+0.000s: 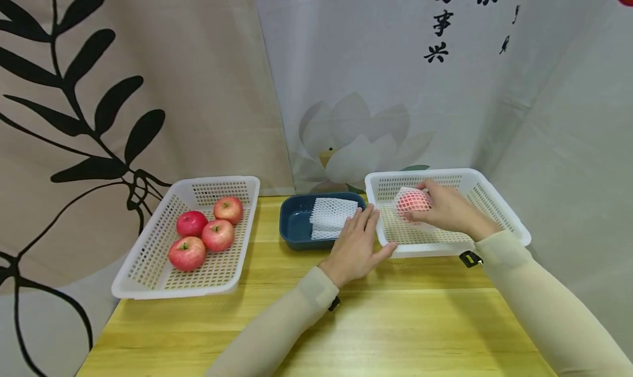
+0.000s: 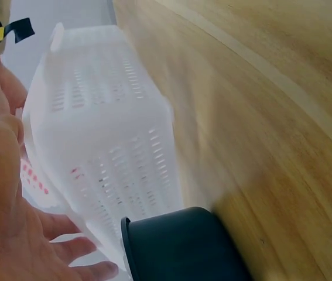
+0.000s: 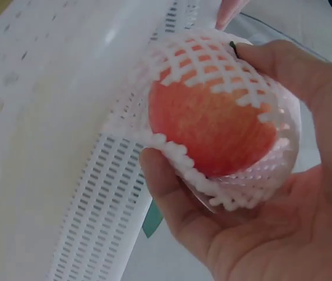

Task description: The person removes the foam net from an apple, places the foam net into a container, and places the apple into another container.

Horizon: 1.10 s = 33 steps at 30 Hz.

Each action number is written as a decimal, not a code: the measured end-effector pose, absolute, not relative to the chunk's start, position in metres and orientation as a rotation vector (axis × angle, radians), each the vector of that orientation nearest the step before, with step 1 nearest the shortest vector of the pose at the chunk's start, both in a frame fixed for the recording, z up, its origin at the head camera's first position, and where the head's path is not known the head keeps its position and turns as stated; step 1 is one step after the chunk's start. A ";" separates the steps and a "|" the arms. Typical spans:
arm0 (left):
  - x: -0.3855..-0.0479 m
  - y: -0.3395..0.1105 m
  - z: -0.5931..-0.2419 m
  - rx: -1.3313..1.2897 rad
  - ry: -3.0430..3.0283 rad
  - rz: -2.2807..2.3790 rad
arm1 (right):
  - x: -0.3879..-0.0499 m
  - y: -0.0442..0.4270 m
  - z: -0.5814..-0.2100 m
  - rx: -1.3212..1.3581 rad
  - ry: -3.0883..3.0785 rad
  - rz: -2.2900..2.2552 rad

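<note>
My right hand (image 1: 452,209) grips an apple (image 3: 212,129) wrapped in a white foam net (image 3: 204,67), inside the right white basket (image 1: 430,250). In the right wrist view, thumb and fingers are around the net, and much of the apple's red side shows bare. My left hand (image 1: 353,250), its fingers extended, is at that basket's near left corner, beside the dark blue tub (image 1: 296,223). It holds nothing. White foam nets (image 1: 333,217) lie inside the tub.
A second white basket (image 1: 173,293) stands at the left with several unwrapped apples (image 1: 217,235). Both baskets and the tub stand on a wooden table (image 1: 386,322). Printed cloth (image 1: 222,91) hangs behind.
</note>
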<state>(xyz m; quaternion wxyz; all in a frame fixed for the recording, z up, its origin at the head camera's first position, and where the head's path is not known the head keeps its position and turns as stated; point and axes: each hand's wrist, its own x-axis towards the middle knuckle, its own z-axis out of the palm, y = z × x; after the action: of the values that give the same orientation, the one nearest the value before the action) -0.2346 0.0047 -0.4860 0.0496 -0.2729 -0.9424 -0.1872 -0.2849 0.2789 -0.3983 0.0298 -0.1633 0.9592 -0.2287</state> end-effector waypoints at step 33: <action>-0.223 -0.021 -0.485 -0.832 -2.808 -0.612 | -0.244 0.242 -0.408 -0.493 2.987 -1.113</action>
<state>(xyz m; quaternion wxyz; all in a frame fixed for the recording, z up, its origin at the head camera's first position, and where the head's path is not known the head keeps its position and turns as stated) -0.2232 -0.0207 -0.4847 0.0745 -0.2773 -0.9359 -0.2038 -0.2442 0.2416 -0.4085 -0.0422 -0.1528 0.9252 -0.3447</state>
